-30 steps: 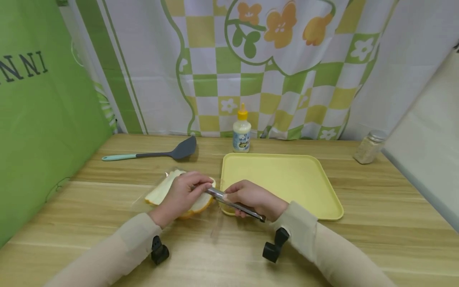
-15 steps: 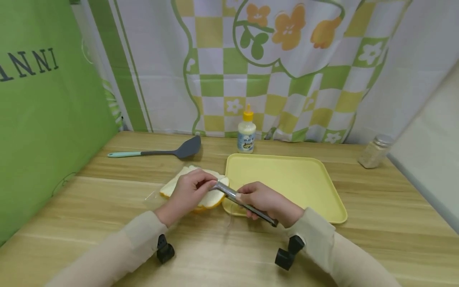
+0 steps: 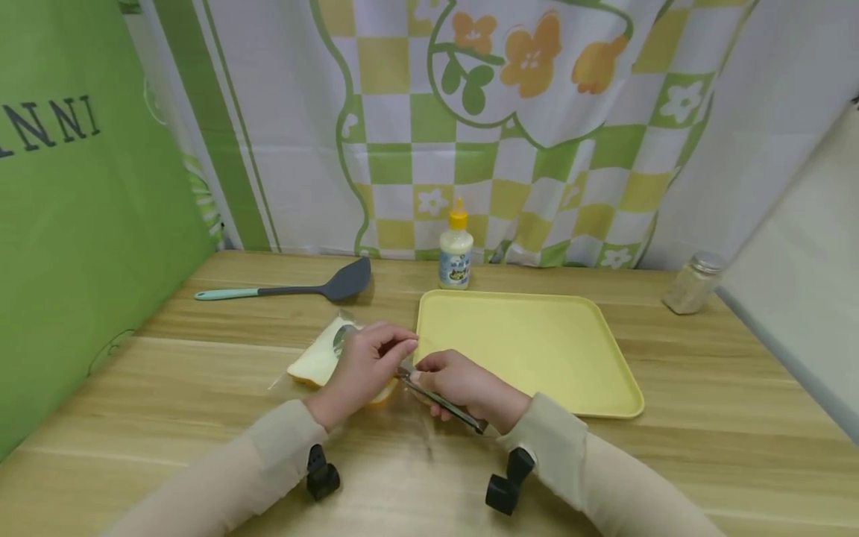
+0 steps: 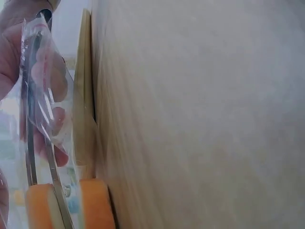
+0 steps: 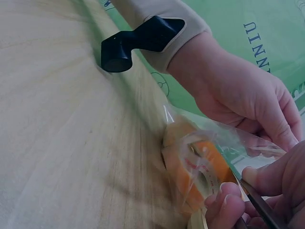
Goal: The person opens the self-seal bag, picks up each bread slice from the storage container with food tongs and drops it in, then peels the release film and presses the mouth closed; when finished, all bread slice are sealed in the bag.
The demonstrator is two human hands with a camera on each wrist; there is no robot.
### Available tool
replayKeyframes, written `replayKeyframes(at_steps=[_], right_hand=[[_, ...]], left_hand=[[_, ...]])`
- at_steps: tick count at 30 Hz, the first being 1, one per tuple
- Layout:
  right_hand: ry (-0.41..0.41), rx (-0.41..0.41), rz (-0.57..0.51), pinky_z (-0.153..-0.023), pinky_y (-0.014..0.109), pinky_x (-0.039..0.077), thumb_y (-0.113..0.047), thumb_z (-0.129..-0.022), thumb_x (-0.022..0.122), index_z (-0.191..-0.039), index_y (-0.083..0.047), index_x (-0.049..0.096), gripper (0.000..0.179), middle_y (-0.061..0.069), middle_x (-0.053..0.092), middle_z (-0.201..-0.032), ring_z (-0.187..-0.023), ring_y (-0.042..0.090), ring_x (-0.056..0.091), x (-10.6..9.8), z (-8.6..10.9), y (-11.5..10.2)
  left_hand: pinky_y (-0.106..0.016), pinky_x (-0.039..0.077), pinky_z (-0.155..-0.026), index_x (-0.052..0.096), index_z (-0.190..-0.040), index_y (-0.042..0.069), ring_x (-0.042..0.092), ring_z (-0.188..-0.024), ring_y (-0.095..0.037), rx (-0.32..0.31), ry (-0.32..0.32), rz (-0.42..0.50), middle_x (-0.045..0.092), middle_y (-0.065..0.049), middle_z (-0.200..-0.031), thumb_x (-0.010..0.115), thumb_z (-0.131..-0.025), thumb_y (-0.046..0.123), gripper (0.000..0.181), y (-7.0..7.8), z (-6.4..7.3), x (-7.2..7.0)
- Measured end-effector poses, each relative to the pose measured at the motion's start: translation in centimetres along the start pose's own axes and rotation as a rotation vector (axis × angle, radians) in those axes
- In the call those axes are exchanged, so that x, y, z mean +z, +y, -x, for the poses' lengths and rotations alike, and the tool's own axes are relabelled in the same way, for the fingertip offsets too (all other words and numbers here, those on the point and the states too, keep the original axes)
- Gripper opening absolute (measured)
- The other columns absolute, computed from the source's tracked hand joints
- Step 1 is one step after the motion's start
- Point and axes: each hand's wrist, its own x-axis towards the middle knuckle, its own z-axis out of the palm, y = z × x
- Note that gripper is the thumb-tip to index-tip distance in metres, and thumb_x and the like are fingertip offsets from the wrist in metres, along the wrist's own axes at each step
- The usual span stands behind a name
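Slices of bread (image 3: 315, 362) with orange-brown crust lie in a clear plastic bag (image 5: 224, 129) on the wooden table, left of the yellow tray. My right hand (image 3: 466, 388) grips metal tongs (image 3: 446, 406), which reach through the bag's mouth. Their rounded head shows over the bread in the head view. In the left wrist view, one tong arm passes between two crusts (image 4: 95, 202). My left hand (image 3: 365, 365) pinches the bag's edge above the tongs, thumb against fingers, and hides part of the bread. The right wrist view shows this left hand (image 5: 238, 90) from the side.
The yellow tray (image 3: 523, 350) lies right of the bag. Behind it stands a squeeze bottle (image 3: 456, 257) with a yellow cap. A spatula (image 3: 295, 289) lies at the back left, and a glass jar (image 3: 694, 283) stands at the far right. A patterned curtain (image 3: 510, 171) hangs behind.
My right hand has moved left with the tongs, which now reach further into the bag, their head visible over the bread. The left hand has gone from beside the tongs to the bag's edge.
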Motion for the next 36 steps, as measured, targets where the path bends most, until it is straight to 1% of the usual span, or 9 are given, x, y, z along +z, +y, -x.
replayKeyframes(at_steps=[7, 10, 13, 16, 19, 23, 26, 31, 36], right_hand=[[-0.030, -0.009, -0.003, -0.043, 0.021, 0.042, -0.014, -0.097, 0.047, -0.109, 0.004, 0.058, 0.024, 0.008, 0.052, -0.070, -0.046, 0.012, 0.048, -0.1, -0.1, 0.0], [-0.055, -0.022, -0.020, -0.042, 0.020, 0.042, -0.014, -0.097, 0.047, -0.111, 0.005, 0.057, 0.026, 0.007, 0.053, -0.068, -0.046, 0.011, 0.049, -0.5, 0.2, 0.2], [-0.074, -0.029, -0.029, -0.043, 0.020, 0.041, -0.014, -0.096, 0.047, -0.110, 0.006, 0.056, 0.026, 0.007, 0.052, -0.066, -0.047, 0.011, 0.049, -1.0, 0.7, 0.4], [-0.085, -0.025, -0.030, -0.044, 0.020, 0.042, -0.014, -0.096, 0.047, -0.111, 0.005, 0.056, 0.026, 0.007, 0.052, -0.069, -0.049, 0.011, 0.049, -1.3, 1.2, 0.3], [-0.087, -0.021, -0.016, -0.045, 0.021, 0.043, -0.015, -0.097, 0.048, -0.112, 0.004, 0.056, 0.026, 0.007, 0.051, -0.071, -0.050, 0.012, 0.049, -1.5, 1.8, 0.3], [-0.089, -0.031, -0.003, -0.046, 0.021, 0.043, -0.015, -0.096, 0.048, -0.112, 0.004, 0.056, 0.026, 0.007, 0.051, -0.073, -0.051, 0.012, 0.050, -2.1, 2.5, 0.4], [-0.097, -0.038, -0.002, -0.047, 0.021, 0.044, -0.015, -0.097, 0.048, -0.114, 0.005, 0.055, 0.028, 0.007, 0.051, -0.075, -0.051, 0.012, 0.050, -2.7, 2.9, 0.7], [-0.113, -0.046, -0.004, -0.047, 0.021, 0.045, -0.016, -0.097, 0.048, -0.120, 0.006, 0.052, 0.033, 0.009, 0.052, -0.076, -0.052, 0.012, 0.051, -3.7, 3.5, 1.2], [-0.130, -0.047, -0.015, -0.048, 0.021, 0.045, -0.016, -0.097, 0.048, -0.121, 0.007, 0.051, 0.033, 0.010, 0.052, -0.075, -0.053, 0.012, 0.051, -4.5, 4.0, 1.6]], left_hand=[[-0.021, 0.042, -0.053, 0.071, -0.091, 0.004, 0.048, -0.060, -0.007, -0.029, 0.026, -0.032, 0.064, -0.004, -0.077, 0.064, -0.088, 0.013, 0.011, -0.7, -0.1, -1.0], [-0.021, 0.044, -0.053, 0.071, -0.090, 0.005, 0.050, -0.060, -0.007, -0.074, 0.054, -0.029, 0.063, -0.004, -0.078, 0.064, -0.087, 0.013, 0.011, -1.0, -0.1, -1.7], [-0.022, 0.048, -0.052, 0.069, -0.090, 0.002, 0.053, -0.058, -0.009, -0.141, 0.072, 0.004, 0.062, -0.007, -0.078, 0.065, -0.087, 0.011, 0.011, -1.3, -0.1, -2.3], [-0.022, 0.048, -0.050, 0.069, -0.091, 0.000, 0.053, -0.058, -0.008, -0.177, 0.085, 0.010, 0.062, -0.009, -0.076, 0.064, -0.087, 0.010, 0.011, -1.5, -0.1, -2.9], [-0.021, 0.046, -0.048, 0.069, -0.090, 0.001, 0.050, -0.058, -0.007, -0.166, 0.100, -0.021, 0.061, -0.008, -0.074, 0.064, -0.087, 0.010, 0.010, -1.6, 0.0, -3.2], [-0.019, 0.042, -0.049, 0.069, -0.090, 0.001, 0.046, -0.059, -0.008, -0.108, 0.111, -0.050, 0.058, -0.006, -0.074, 0.064, -0.087, 0.009, 0.010, -1.7, -0.1, -3.6], [-0.019, 0.039, -0.051, 0.069, -0.090, 0.000, 0.045, -0.060, -0.008, -0.083, 0.116, -0.062, 0.059, -0.005, -0.075, 0.064, -0.087, 0.009, 0.011, -1.9, -0.1, -3.8], [-0.018, 0.040, -0.053, 0.069, -0.090, 0.000, 0.046, -0.062, -0.009, -0.086, 0.124, -0.069, 0.061, -0.006, -0.078, 0.065, -0.086, 0.009, 0.011, -1.9, -0.2, -4.0], [-0.019, 0.039, -0.052, 0.070, -0.089, 0.003, 0.046, -0.060, -0.009, -0.082, 0.138, -0.095, 0.059, -0.004, -0.075, 0.066, -0.086, 0.009, 0.008, -1.9, -0.1, -4.2]])
